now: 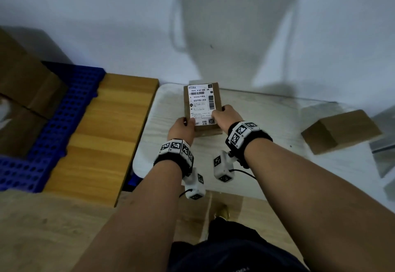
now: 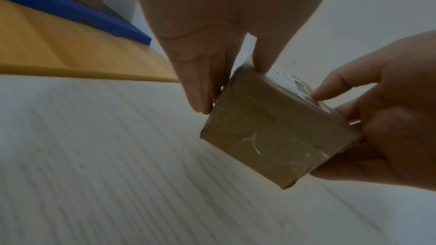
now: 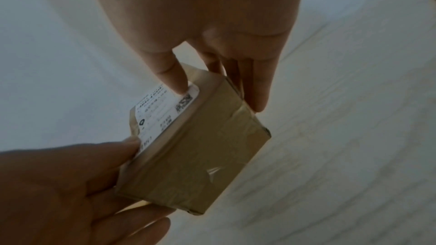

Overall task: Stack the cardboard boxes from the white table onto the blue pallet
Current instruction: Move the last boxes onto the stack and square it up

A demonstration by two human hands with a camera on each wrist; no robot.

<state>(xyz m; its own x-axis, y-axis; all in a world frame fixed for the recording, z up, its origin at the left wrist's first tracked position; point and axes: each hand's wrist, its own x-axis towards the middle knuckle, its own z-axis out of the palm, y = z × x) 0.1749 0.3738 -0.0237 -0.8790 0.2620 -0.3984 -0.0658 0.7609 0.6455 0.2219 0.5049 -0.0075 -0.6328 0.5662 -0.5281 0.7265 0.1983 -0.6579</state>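
Note:
A small cardboard box [image 1: 202,105] with a white shipping label on top is held between both hands just over the white table [image 1: 267,122]. My left hand [image 1: 183,125] grips its near left corner, thumb on the label and fingers down the side. My right hand [image 1: 224,115] grips the near right corner the same way. In the left wrist view the box [image 2: 271,137] sits tilted between the left hand [image 2: 233,88] and the right hand [image 2: 389,118]. In the right wrist view the box [image 3: 195,156] lies between the right hand [image 3: 219,98] and the left hand [image 3: 70,183]. The blue pallet [image 1: 64,122] lies at the left.
Larger cardboard boxes [image 1: 23,88] stand on the pallet at the far left. A yellow wooden board [image 1: 106,133] lies between the pallet and the table. Another brown box [image 1: 342,134] rests on the table's right side. A white wall runs behind.

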